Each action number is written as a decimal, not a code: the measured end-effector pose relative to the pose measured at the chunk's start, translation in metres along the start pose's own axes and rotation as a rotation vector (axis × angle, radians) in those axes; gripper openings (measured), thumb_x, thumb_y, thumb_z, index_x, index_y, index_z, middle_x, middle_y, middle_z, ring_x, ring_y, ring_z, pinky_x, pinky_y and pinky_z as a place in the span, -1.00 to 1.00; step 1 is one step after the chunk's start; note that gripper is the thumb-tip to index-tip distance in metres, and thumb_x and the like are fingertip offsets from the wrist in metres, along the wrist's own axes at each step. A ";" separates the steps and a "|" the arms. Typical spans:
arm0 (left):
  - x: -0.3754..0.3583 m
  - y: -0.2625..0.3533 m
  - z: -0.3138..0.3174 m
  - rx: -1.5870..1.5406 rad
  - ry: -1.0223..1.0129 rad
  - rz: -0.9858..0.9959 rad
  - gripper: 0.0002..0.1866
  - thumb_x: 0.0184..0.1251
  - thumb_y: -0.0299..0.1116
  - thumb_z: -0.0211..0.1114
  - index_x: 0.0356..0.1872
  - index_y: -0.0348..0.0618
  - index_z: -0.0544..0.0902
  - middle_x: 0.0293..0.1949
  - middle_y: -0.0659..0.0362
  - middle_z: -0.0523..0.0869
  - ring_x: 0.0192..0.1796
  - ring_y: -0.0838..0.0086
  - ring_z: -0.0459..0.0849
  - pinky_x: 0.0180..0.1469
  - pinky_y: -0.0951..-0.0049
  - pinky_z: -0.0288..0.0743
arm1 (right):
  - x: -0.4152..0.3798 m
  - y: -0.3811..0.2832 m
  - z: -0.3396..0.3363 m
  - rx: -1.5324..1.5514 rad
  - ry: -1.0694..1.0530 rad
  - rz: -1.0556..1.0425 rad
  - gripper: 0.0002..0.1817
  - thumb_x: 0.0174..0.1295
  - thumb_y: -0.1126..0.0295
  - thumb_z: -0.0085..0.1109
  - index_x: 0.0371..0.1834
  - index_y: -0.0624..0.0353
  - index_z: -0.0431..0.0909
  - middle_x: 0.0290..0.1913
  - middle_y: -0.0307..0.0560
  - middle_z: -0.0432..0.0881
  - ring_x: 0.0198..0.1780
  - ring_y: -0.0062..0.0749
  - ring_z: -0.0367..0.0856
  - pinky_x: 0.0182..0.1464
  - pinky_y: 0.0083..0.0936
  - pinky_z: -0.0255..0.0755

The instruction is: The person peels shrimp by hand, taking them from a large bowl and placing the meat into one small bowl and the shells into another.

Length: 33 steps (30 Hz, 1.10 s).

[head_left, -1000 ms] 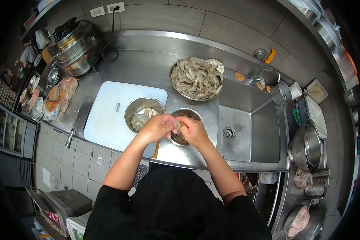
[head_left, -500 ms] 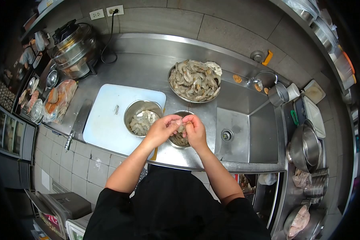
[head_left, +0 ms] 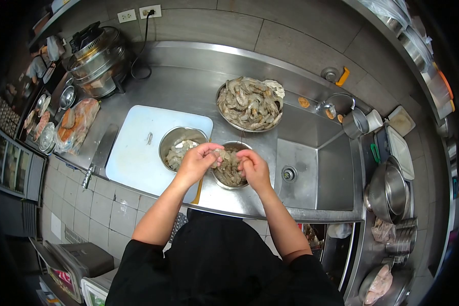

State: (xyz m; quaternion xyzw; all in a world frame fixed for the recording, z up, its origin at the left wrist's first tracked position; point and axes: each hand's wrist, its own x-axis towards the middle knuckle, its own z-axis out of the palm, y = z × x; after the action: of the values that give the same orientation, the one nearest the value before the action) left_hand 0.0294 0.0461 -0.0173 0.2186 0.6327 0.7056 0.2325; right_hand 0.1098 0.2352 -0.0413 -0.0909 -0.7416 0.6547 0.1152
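My left hand [head_left: 194, 164] pinches a shrimp [head_left: 219, 155], its long axis unclear, above the scrap bowl's [head_left: 235, 145] left rim, while my nearby right hand [head_left: 255, 170] curls, its grip impossible to tell. Just left, the pale-shrimp bowl [head_left: 174, 134] sits near the cutting board's [head_left: 132, 143] edge; rightward, the steel surface [head_left: 168, 84] meets the sink [head_left: 336, 178].

Left bowl [head_left: 169, 136] on cutting board [head_left: 132, 158], right bowl [head_left: 237, 145] beside it, shrimp [head_left: 250, 103] behind, sink [head_left: 306, 173] right.

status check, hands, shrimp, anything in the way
Left hand pinching a shrimp. Right hand apart from it, grip unclear. Shrimp heap beyond; nothing seen blocking the hands.
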 end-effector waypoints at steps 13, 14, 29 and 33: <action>0.008 -0.010 0.020 -0.214 0.133 -0.030 -0.76 0.45 -0.34 0.21 -0.04 -0.31 0.58 -0.42 0.29 0.58 -0.39 0.66 0.49 -0.29 0.64 0.40 | 0.006 0.006 0.018 -0.096 -0.095 -0.176 -0.79 0.35 0.36 0.00 -0.34 0.27 0.55 -0.43 -0.11 0.59 -0.35 -0.42 0.57 -0.26 -0.47 0.42; 0.008 -0.009 0.020 -0.196 0.153 -0.046 -0.77 0.45 -0.34 0.21 -0.05 -0.30 0.59 -0.44 0.30 0.56 -0.41 0.67 0.46 -0.31 0.65 0.38 | 0.006 0.006 0.018 -0.094 -0.072 -0.176 -0.79 0.32 0.38 0.01 -0.37 0.27 0.55 -0.43 -0.10 0.59 -0.36 -0.41 0.57 -0.26 -0.47 0.41; 0.016 0.032 -0.049 0.853 0.506 0.263 -0.68 0.32 -0.18 0.28 -0.20 -0.29 0.67 -0.21 -0.02 0.67 -0.20 0.12 0.66 -0.08 0.22 0.51 | -0.008 0.007 0.005 -0.812 -0.114 -0.324 -0.86 0.21 0.44 0.08 -0.24 0.11 0.63 -0.35 -0.06 0.57 -0.19 -0.17 0.59 -0.16 -0.33 0.49; 0.070 0.051 0.008 0.850 0.160 0.208 -0.70 0.33 -0.19 0.26 -0.18 -0.25 0.68 -0.21 0.00 0.69 -0.14 0.17 0.67 -0.07 0.29 0.51 | -0.010 0.003 0.002 -0.647 -0.030 -0.359 -0.80 0.08 0.49 0.11 -0.21 0.10 0.61 -0.27 -0.04 0.57 -0.16 -0.10 0.58 -0.11 -0.21 0.49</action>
State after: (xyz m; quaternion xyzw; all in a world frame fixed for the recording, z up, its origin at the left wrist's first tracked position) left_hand -0.0242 0.0908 0.0352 0.3021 0.8572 0.4171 0.0001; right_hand 0.1192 0.2308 -0.0448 0.0186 -0.9159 0.3569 0.1828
